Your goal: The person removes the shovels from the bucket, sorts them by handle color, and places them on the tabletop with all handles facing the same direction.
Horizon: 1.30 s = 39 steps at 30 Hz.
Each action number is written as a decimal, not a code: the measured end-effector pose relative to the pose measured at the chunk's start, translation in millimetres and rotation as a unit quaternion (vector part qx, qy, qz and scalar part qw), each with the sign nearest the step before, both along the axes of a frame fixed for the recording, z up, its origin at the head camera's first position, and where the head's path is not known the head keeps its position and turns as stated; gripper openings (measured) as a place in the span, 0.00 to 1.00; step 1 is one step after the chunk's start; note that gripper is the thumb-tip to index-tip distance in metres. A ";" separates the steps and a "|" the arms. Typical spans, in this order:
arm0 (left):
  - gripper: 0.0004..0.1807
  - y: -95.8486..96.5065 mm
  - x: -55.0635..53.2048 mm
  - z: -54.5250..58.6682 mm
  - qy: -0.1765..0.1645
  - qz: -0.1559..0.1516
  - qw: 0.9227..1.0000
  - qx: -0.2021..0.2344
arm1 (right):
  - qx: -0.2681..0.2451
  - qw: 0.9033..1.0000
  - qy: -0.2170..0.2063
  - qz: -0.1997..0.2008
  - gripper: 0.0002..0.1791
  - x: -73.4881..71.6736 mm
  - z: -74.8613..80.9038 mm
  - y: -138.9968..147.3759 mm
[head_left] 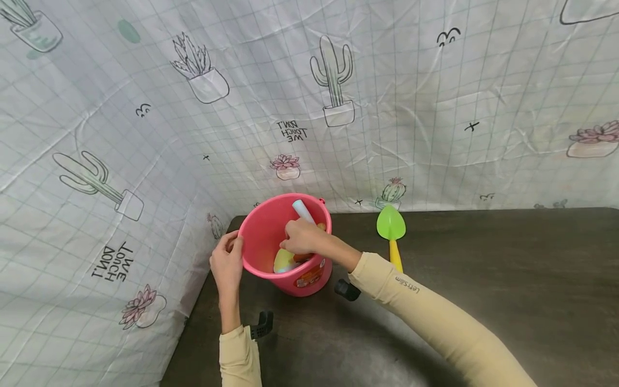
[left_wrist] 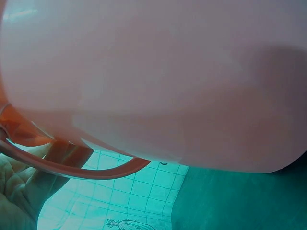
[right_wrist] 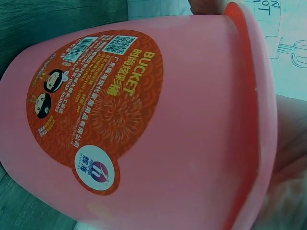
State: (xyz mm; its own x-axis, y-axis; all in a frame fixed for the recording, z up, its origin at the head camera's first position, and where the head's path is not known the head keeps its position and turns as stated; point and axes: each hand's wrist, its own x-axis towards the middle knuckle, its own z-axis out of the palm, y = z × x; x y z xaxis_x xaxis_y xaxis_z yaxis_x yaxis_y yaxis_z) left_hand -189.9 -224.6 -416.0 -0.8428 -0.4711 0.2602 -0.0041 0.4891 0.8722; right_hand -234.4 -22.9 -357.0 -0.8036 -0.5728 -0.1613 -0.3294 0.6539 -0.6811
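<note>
A pink bucket (head_left: 258,228) tilts slightly on the dark table in the head view. My left hand (head_left: 227,267) grips its left rim; in the left wrist view, the fingers (left_wrist: 62,155) are by the bucket's handle (left_wrist: 103,173). Over the right rim, my right hand (head_left: 303,236) reaches inside with bent fingers. Whether they hold anything is hidden. Within the bucket are a pale blue handle-like piece (head_left: 303,211), a pale yellow piece (head_left: 282,260) and a partly covered orange-brown piece. The right wrist view shows the bucket's outer wall with its orange label (right_wrist: 127,91).
To the bucket's right lies a toy shovel (head_left: 390,223) with a green blade and yellow handle. Behind and at the left hangs a white grid-patterned cloth (head_left: 411,118) printed with cacti. The dark table (head_left: 508,269) extends to the right.
</note>
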 end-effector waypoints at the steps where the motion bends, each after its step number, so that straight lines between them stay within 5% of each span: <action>1: 0.17 -0.5 -0.1 -0.1 0.001 -0.002 1.000 -0.001 | 0.001 1.000 0.003 0.001 0.22 0.4 -0.2 -0.6; 14: 0.16 -5.9 -3.1 -4.3 0.013 -0.008 1.000 -0.005 | 0.007 1.000 0.013 -0.005 0.15 2.4 -8.8 -8.6; 31: 0.17 -9.0 -1.8 -4.6 0.018 -0.022 1.000 0.002 | 0.008 1.000 0.018 0.010 0.24 -1.3 -7.4 -13.2; 39: 0.16 -8.9 -2.9 -3.3 0.017 -0.016 1.000 0.004 | 0.013 0.999 -0.020 0.029 0.20 -13.8 -17.6 -16.0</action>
